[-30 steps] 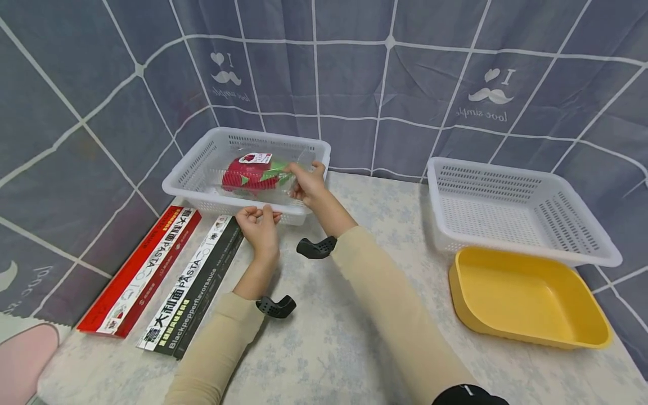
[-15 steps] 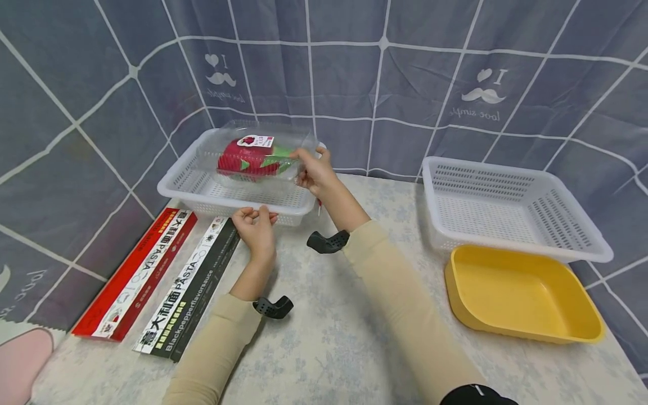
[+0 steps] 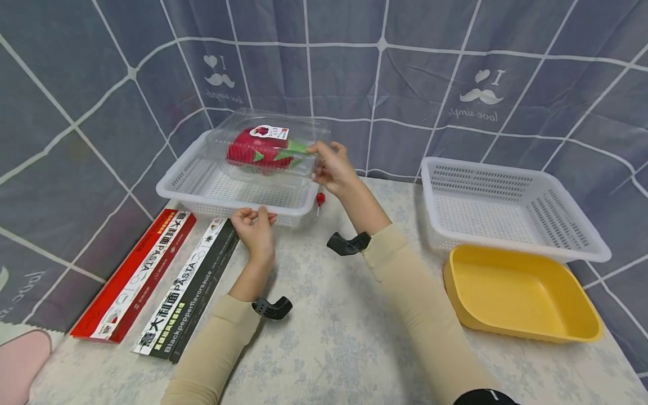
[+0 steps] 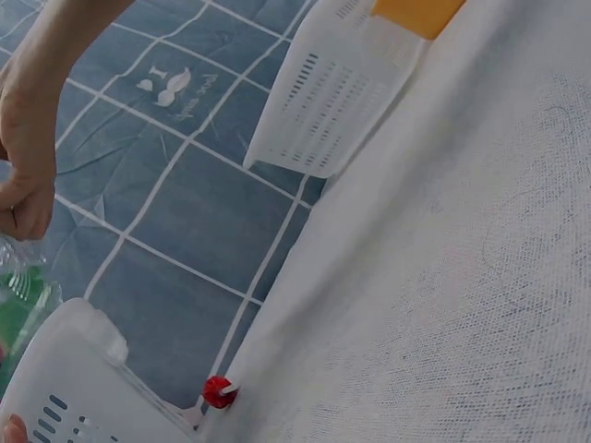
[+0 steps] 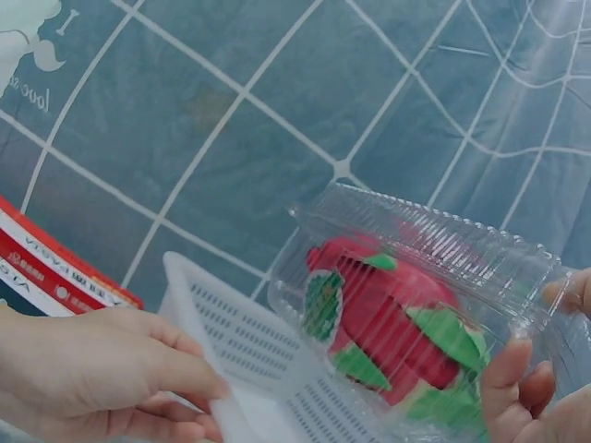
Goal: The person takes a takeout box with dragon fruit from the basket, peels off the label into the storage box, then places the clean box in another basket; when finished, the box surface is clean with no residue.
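My right hand (image 3: 335,169) pinches the right end of a clear plastic clamshell box (image 5: 443,217) holding a red and green dragon fruit (image 3: 255,151) with a label on it. The box hangs tilted over the left white basket (image 3: 215,203), above its floor. At that basket's front rim my left hand (image 3: 255,233) grips the edge between thumb and curled fingers, as the right wrist view also shows. A lollipop (image 3: 320,198), red with a white stick, lies on the table just right of the basket; the left wrist view shows it near the basket's corner.
Two pasta boxes, one red (image 3: 134,275) and one black (image 3: 189,292), lie side by side at the left. Another white basket (image 3: 511,247) stands at the right, with a yellow tub (image 3: 521,298) in front of it. A grid-patterned curtain (image 3: 349,84) hangs behind.
My right hand has lifted the clamshell box with the dragon fruit up out of the basket and slightly right. The lollipop has come into view. My left hand stays at the rim.
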{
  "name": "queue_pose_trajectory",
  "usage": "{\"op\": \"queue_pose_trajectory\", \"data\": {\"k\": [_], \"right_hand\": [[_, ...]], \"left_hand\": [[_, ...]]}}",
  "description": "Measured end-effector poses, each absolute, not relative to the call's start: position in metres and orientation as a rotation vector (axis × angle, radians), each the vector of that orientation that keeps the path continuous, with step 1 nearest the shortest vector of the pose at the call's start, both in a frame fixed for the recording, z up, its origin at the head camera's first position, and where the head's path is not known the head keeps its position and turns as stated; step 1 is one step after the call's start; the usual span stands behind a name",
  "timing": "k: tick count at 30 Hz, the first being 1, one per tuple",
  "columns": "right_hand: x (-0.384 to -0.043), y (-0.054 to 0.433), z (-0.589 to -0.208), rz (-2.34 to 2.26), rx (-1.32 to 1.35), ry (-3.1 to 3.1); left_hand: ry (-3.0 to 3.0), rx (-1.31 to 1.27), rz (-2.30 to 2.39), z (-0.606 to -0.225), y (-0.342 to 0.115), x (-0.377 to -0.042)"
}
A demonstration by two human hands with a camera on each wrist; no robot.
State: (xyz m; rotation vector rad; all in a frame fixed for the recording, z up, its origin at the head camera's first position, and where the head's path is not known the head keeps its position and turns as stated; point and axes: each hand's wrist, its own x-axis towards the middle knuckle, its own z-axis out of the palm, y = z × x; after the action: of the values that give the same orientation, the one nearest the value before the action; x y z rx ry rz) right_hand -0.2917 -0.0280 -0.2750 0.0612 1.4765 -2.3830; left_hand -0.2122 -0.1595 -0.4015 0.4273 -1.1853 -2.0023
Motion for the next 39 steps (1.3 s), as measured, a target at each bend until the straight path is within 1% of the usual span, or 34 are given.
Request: {"op": "queue_pose_trajectory", "data": {"k": [15, 24, 39], "right_hand": [[-0.286, 0.023, -0.255, -2.383, 0.037, 1.533], [-0.282, 0.057, -0.254, -2.407, 0.005, 1.536], [-0.273, 0.118, -0.259, -2.393, 0.095, 1.527]], "left_hand": [[-1.196, 0.418, -2.002, -0.403, -0.158, -0.213], [-1.193, 0.415, -2.014, -0.404, -0.160, -0.210], [-1.183, 0.408, -2.020, -0.403, -0.159, -0.213]]}}
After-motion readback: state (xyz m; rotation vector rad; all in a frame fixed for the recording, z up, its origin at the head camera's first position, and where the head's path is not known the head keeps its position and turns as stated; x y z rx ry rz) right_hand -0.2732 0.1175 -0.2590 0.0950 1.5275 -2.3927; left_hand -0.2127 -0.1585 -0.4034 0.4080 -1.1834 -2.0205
